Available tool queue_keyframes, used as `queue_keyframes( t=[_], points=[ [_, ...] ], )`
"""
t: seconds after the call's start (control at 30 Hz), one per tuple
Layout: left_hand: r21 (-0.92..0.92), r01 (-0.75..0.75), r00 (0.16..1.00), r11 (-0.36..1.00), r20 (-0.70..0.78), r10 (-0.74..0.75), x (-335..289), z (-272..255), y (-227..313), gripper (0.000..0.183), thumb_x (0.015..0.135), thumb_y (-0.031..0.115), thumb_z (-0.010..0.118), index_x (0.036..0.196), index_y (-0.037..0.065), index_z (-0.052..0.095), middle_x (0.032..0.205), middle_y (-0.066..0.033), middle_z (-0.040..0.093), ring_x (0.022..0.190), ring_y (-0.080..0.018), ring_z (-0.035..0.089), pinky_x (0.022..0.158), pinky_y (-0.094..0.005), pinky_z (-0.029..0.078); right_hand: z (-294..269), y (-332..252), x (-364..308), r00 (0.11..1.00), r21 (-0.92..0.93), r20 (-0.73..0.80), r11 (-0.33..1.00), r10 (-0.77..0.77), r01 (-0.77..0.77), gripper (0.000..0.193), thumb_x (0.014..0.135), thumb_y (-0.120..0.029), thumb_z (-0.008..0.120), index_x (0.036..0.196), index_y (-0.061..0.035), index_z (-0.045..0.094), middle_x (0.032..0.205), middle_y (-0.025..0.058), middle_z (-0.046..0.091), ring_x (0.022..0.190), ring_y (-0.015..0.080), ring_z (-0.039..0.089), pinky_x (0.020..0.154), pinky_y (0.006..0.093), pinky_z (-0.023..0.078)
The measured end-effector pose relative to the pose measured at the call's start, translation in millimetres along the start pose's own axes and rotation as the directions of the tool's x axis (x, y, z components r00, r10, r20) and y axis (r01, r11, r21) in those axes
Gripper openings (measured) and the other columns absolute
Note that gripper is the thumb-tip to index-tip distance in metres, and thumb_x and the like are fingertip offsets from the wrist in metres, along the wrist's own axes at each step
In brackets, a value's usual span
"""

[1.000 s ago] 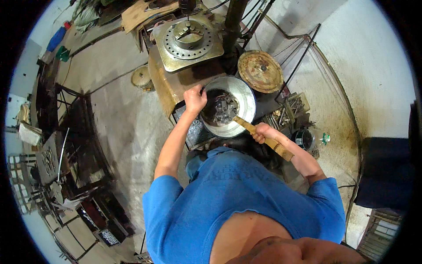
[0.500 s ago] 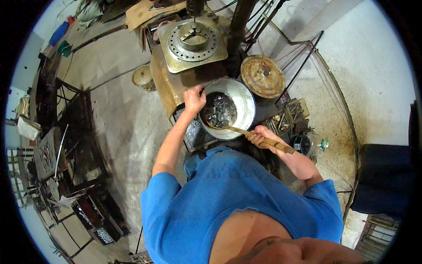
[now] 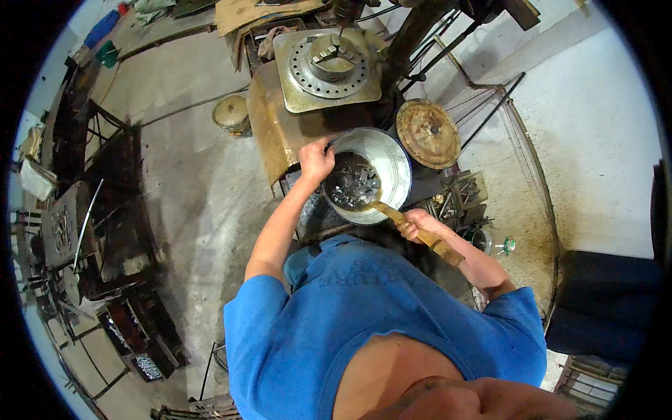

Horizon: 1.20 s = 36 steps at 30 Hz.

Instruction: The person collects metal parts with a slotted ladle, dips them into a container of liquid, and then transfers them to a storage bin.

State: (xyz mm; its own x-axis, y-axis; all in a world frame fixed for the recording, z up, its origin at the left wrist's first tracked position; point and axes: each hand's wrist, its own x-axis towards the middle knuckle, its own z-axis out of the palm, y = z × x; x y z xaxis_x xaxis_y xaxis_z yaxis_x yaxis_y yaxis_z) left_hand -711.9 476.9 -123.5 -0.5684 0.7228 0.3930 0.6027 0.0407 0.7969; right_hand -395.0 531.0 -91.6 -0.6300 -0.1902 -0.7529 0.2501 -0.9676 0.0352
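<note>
A pale metal bucket (image 3: 396,166) stands in front of me, tilted a little. Inside it lie dark, shiny metal pieces (image 3: 353,185) in murky liquid. My left hand (image 3: 317,161) is closed on the bucket's left rim. Toward the lower right, my right hand (image 3: 418,224) wraps round a flat wooden stick (image 3: 445,249). The stick slopes over the near rim, and its far end reaches down among the pieces. I cannot make out that end clearly.
Beyond the bucket stands a machine table with a round chuck (image 3: 333,57). A rusty round lid (image 3: 428,133) leans at the right, above a tray of metal parts (image 3: 465,193). A clear bottle (image 3: 493,242) lies nearby. A small lidded can (image 3: 231,113) is on the floor at left.
The view has shifted slightly, moving the surroundings in the picture. The stick's lower end has shifted a little within the bucket. Both hands keep their holds.
</note>
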Motion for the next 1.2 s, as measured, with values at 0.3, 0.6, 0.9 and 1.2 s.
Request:
queue_keyframes(
  t=[0.3,0.6,0.9,1.2],
  points=[
    [0.040,0.044,0.993,0.998,-0.116,-0.039,9,-5,-33,0.012,0.067,0.012,0.060,0.076,0.005,0.063,0.066,-0.0190,0.059,0.064,-0.0364,0.058,0.059,-0.0451,0.046,44,3,17,0.995,0.253,0.080,0.966,-0.064,0.042,0.020,0.078,-0.009,0.039,0.093,0.0042,0.041,0.069,0.0013,0.038,0.050,0.0065,0.034,0.040,0.0188,0.030],
    [0.065,0.153,0.986,0.986,-0.072,-0.148,10,0,-51,0.014,0.067,0.014,0.061,0.078,0.006,0.063,0.067,-0.0185,0.060,0.064,-0.0364,0.058,0.060,-0.0453,0.046,84,34,-49,0.988,0.056,-0.022,0.986,-0.155,0.156,0.026,0.077,-0.006,0.038,0.101,0.0046,0.041,0.069,-0.0004,0.032,0.051,0.0048,0.031,0.040,0.0178,0.026],
    [0.126,0.222,0.974,0.967,-0.074,-0.214,9,0,-54,0.017,0.066,0.016,0.061,0.081,0.008,0.064,0.068,-0.0174,0.061,0.066,-0.0351,0.060,0.061,-0.0439,0.047,111,82,-125,0.969,-0.046,-0.093,0.974,-0.227,0.224,0.043,0.059,0.003,0.043,0.103,0.0023,0.045,0.068,0.0015,0.031,0.051,0.0083,0.030,0.039,0.0227,0.024],
    [0.218,0.107,0.993,0.970,-0.063,-0.095,13,3,-44,0.018,0.070,0.019,0.060,0.082,0.007,0.064,0.070,-0.0146,0.062,0.067,-0.0333,0.060,0.061,-0.0409,0.047,53,122,-131,0.888,-0.168,0.107,0.873,-0.446,0.459,0.050,0.058,-0.011,0.060,0.104,0.0042,0.048,0.067,0.0011,0.042,0.050,0.0072,0.039,0.037,0.0196,0.029]
  ],
)
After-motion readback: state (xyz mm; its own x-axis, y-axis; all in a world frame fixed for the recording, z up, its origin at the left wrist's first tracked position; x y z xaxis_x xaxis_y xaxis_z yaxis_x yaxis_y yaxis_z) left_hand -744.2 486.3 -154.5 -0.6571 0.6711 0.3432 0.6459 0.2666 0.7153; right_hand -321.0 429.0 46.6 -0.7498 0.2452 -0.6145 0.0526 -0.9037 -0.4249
